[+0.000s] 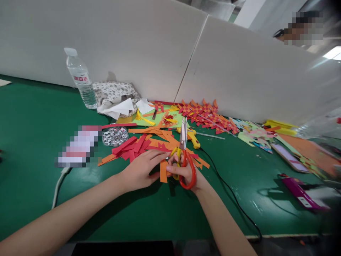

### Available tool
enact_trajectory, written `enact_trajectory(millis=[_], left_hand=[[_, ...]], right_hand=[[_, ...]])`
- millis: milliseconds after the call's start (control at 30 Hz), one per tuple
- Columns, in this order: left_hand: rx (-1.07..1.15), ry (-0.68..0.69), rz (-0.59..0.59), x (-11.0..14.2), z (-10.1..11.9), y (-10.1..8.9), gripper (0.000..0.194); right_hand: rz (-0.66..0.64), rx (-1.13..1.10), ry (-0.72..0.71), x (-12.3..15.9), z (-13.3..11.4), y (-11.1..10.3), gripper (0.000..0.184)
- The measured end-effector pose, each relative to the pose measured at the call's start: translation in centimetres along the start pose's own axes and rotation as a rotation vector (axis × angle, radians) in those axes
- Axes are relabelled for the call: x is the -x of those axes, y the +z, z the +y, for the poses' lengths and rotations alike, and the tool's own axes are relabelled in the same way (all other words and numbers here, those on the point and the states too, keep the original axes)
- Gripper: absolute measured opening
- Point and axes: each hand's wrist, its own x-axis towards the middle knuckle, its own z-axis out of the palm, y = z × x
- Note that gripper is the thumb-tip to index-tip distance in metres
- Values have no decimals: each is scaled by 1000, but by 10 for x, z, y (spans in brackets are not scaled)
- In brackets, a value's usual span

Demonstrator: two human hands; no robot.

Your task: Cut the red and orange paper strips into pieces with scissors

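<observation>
In the head view, my right hand (185, 170) has the scissors (189, 177) hooked over it, with the red handle loop at the palm and the blades pointing away from me. A yellow loop shows beside the red one; I cannot tell whether it belongs to the same scissors. An orange paper strip (163, 172) hangs between my two hands, its upper end partly hidden by fingers. My left hand (141, 170) pinches it from the left, while my right thumb touches its right edge. Just beyond lie loose red paper strips (133, 148) and orange strips (160, 137).
A yellow glue gun (193, 138) with a black cord lies behind the scissors. Left are a tub of googly eyes (115, 136), a phone (80, 146) and a water bottle (82, 80). Woven red-orange paper fish (206, 113) pile against the partition (133, 46). A purple device (303, 193) lies right.
</observation>
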Motion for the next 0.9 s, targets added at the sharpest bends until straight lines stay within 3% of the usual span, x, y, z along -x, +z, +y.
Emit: enact_trajectory(millis=[133,267,400,533,733,900], left_hand=[[26,-21,-25,-1,2,-3,40],[138,-110,-24,-4,3,-7,38],[624,-389,5,-8,8,-10,22],[981,-629,-142,-10,12,-13,19],[938,-582,-236,-8,11,-10,22],[921,-617,-302,-8,13,-11,23]], right_hand=[[4,-8,-4,1,-3,1,45],[15,57,2,3,-7,3,42],[68,66,-68,2,-7,4,44],[199,107,-198,0,-7,4,44],[252,261,-129,-1,-5,4,39],[242,135,-109,0,-4,8,46]])
